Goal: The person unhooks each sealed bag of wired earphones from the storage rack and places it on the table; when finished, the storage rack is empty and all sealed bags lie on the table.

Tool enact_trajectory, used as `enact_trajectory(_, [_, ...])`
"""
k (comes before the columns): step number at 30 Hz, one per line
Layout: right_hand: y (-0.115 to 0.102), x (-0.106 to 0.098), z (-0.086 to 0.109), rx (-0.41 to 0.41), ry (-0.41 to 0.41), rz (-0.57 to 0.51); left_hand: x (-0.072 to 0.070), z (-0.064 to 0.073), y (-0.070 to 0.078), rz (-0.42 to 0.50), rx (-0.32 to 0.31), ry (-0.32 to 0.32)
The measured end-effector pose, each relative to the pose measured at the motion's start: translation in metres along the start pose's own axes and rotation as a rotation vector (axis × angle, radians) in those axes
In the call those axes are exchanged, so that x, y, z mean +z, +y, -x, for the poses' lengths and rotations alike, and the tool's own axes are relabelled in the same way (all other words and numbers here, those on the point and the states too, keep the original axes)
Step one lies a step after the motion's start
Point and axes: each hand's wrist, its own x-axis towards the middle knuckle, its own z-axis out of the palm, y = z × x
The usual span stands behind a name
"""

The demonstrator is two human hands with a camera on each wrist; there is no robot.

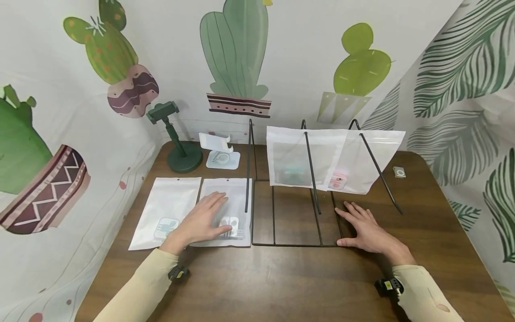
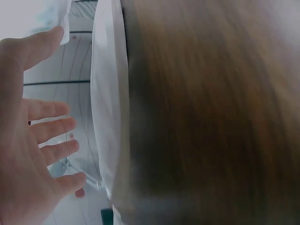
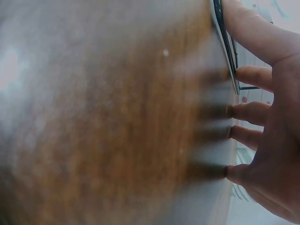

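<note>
My left hand (image 1: 203,218) is spread over a white zip bag (image 1: 238,197) that lies flat on the table. In the left wrist view the fingers (image 2: 54,129) are apart and hold nothing. Left of it lies a second white zip bag (image 1: 175,197) with a small printed label. My right hand (image 1: 368,230) rests beside a black wire rack (image 1: 297,245), its fingertips on the wood in the right wrist view and its thumb close to the rack's wire. Two white bags stand in the rack: the left bag (image 1: 287,156) and the right bag (image 1: 368,161) overlap.
A dark green phone stand (image 1: 184,156) is at the back left, with a small white stand (image 1: 222,159) next to it. A small silver square device (image 1: 399,172) lies at the right on the brown table (image 1: 273,286). A cactus-print curtain (image 1: 173,40) hangs behind.
</note>
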Motion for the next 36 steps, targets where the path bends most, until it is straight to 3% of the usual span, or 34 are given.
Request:
enact_trajectory(14, [-0.001, 0.001, 0.000, -0.007, 0.010, 0.009, 0.009, -0.024, 0.029, -0.067, 0.082, -0.118])
enact_trajectory(26, [-0.002, 0.001, 0.002, -0.001, 0.008, 0.002, 0.017, -0.032, 0.043, -0.100, 0.102, -0.167])
enact_trajectory(36, [-0.001, 0.001, 0.002, -0.013, 0.015, 0.011, 0.020, -0.035, 0.046, -0.150, 0.100, -0.221])
